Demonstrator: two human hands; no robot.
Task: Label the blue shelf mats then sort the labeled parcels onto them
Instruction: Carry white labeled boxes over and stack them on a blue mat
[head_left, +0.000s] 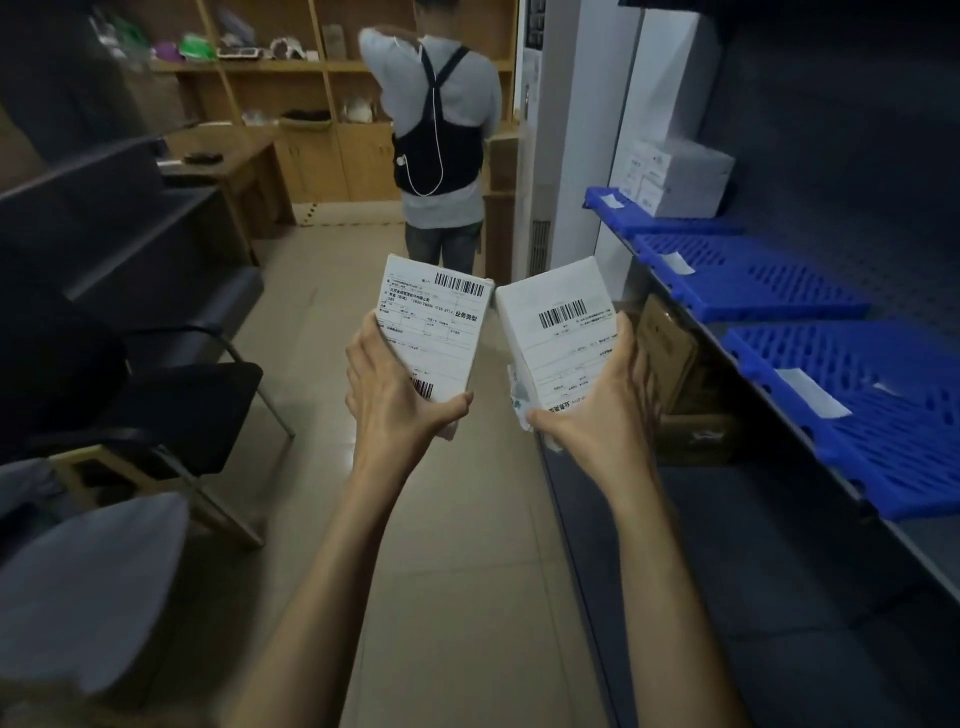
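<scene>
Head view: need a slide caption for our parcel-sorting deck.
Left hand and right hand each grip a labeled parcel beside tagged blue shelf mats.

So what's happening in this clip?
A person is sorting parcels. The left hand holds one labeled parcel and the right hand another parcel, both labels facing up. On the shelf to the right, the blue mats carry paper tags; white boxes sit on the farthest one.

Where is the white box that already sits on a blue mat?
In the head view, the white box sits upper right, on the farthest blue mat.
</scene>
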